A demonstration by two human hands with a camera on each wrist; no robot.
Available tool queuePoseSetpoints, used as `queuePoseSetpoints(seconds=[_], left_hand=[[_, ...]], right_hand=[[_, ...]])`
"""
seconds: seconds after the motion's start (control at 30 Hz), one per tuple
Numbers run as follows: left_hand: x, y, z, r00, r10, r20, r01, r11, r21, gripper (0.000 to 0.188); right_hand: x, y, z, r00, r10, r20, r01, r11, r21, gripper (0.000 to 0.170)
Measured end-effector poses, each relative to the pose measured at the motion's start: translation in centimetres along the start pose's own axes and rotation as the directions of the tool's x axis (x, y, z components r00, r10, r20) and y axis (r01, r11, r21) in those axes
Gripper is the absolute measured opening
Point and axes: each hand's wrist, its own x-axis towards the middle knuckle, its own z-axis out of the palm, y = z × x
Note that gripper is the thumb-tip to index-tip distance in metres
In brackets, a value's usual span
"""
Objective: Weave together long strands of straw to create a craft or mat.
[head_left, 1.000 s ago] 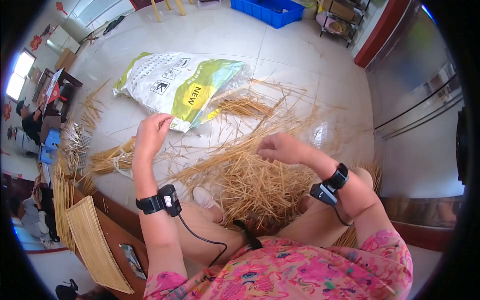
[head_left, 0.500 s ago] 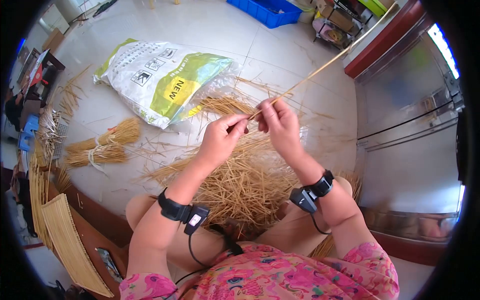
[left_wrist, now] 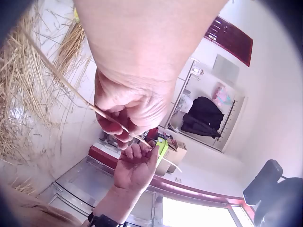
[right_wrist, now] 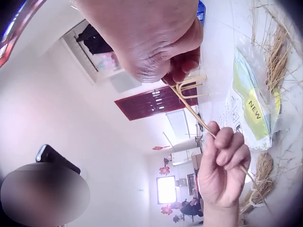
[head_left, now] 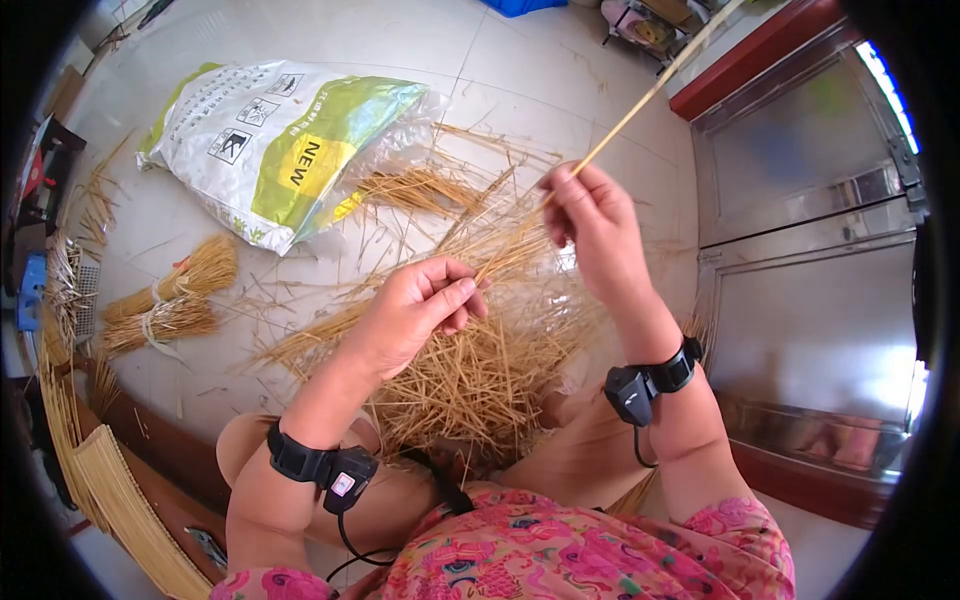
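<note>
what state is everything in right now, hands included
long thin straw stalk: held, slanting
bare left hand: pinching the stalk
bare right hand: pinching the stalk
white-and-green plastic sack: lying on the floor
yellow straw bundles: tied
loose golden straw heap: tangled
silver metal doors: closed

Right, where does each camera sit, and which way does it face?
Head: worn there, facing down and forward at left grip, right grip, stalk and straw heap; arms, legs and pink shirt show.
Left wrist: on that wrist, looking past the left grip to the right grip; both arms show.
Right wrist: on that wrist, past the right grip to the left grip; apparently the wearer's head shows, blurred.
All share both grips and the stalk; head and right wrist, the bag.
</note>
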Motion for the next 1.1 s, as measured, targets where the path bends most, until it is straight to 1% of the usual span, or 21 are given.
queuePoseSetpoints(seconds=[0.1, 0.2, 0.3, 0.5, 0.53, 0.67, 0.83, 0.93, 1.03, 1.1], left_hand=[[0.1, 0.3, 0.6, 0.999, -0.004, -0.037, 0.003, 1.000, -0.026, 0.018], [0.3, 0.1, 0.5, 0.999, 0.032, -0.008, -0.031, 0.998, 0.047, 0.021], [0.2, -0.1, 0.2, 1.000, -0.023, -0.019, 0.025, 0.993, 0.115, 0.024], [0.0, 0.3, 0.5, 0.999, -0.037, 0.019, 0.034, 0.993, 0.111, 0.028], [0.0, 0.4, 0.7, 1.000, -0.030, 0.008, 0.030, 0.997, 0.078, 0.024], [-0.2, 0.3, 0.7, 0.998, -0.065, 0.017, 0.063, 0.993, 0.095, 0.020], [-0.2, 0.7, 0.7, 0.995, -0.095, 0.024, 0.092, 0.990, 0.106, 0.019], [-0.2, 0.9, 0.6, 0.992, -0.124, 0.013, 0.123, 0.990, 0.065, 0.019], [-0.3, 0.9, 0.5, 0.993, -0.115, 0.035, 0.111, 0.990, 0.083, 0.018], [-0.2, 0.5, 0.2, 0.992, -0.111, 0.063, 0.102, 0.986, 0.133, 0.017]], right_hand=[[-0.7, 0.3, 1.0, 0.990, 0.095, 0.105, -0.089, 0.994, -0.060, 0.027], [-0.6, 0.2, 1.1, 0.998, 0.051, 0.047, -0.049, 0.998, -0.040, 0.029], [-0.4, 0.1, 0.8, 1.000, 0.017, -0.006, -0.017, 0.999, -0.037, 0.031], [-0.1, 0.1, 0.6, 0.998, -0.010, -0.056, 0.006, 0.997, -0.072, 0.031], [0.0, 0.1, 0.6, 0.998, -0.027, -0.062, 0.022, 0.996, -0.090, 0.032], [0.2, 0.2, 0.4, 0.992, -0.082, -0.093, 0.069, 0.988, -0.137, 0.033], [0.4, 0.5, 0.4, 0.985, -0.117, -0.125, 0.100, 0.986, -0.132, 0.034], [0.7, 0.4, 0.2, 0.980, -0.148, -0.136, 0.130, 0.982, -0.139, 0.034], [1.2, -0.1, -0.4, 0.978, -0.142, -0.150, 0.122, 0.983, -0.136, 0.033], [1.4, -0.2, -0.9, 0.978, -0.137, -0.156, 0.116, 0.984, -0.138, 0.033]])
